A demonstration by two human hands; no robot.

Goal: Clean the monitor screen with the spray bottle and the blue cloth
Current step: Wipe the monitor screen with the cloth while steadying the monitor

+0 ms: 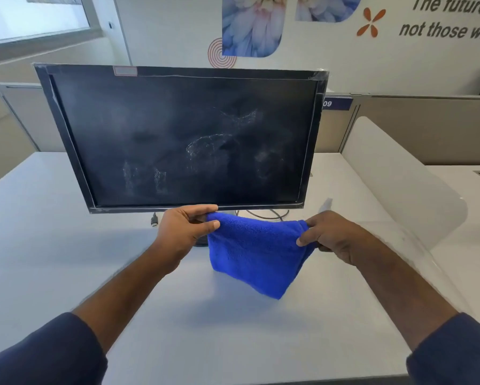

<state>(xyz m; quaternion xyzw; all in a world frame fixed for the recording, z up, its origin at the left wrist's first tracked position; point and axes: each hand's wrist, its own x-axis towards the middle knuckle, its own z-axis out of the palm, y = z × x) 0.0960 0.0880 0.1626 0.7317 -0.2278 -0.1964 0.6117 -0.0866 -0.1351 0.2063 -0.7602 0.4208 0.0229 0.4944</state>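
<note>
Cloth held up before a smeared screen

Desk [52, 245] is white and mostly bare, set in an office cubicle with grey partitions behind and a frosted divider [400, 195] curving along the right side. A wall with flower pictures and lettering rises beyond. The near and left parts of the desk lie open; the divider closes in the right edge. The monitor [177, 140] stands at the middle of the desk, its dark screen marked with whitish streaks and smudges, a cable [269, 215] trailing behind its base. Just below its bottom edge, the blue cloth [255, 254] hangs folded in the air. The left hand [186, 232] pinches its upper left corner between thumb and fingers; the right hand [333, 237] pinches the upper right corner likewise.
</note>
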